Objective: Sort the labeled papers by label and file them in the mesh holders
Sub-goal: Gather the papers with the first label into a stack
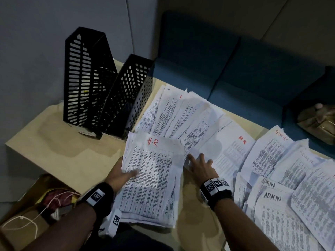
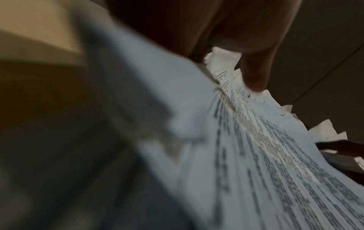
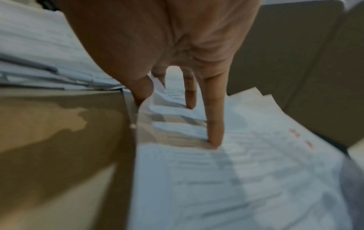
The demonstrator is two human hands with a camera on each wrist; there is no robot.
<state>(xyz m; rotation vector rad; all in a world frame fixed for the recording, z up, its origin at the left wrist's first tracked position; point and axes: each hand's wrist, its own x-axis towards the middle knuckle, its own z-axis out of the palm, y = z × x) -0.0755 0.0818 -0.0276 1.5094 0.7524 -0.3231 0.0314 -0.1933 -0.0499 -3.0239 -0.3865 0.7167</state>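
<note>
Bench [image 1: 59, 156]: pale tan top, corner set against a grey wall. At ten o'clock, two black mesh holders [image 1: 107, 89] standing side by side, touching. From twelve to three o'clock, loose printed papers [image 1: 190, 113] fanned and overlapping, some marked in red. At four o'clock, ADMIN-labeled sheets [image 1: 275, 214] lying stacked. At centre, an HR-labeled stack [image 1: 154, 178], its near end overhanging the bench edge.
</note>
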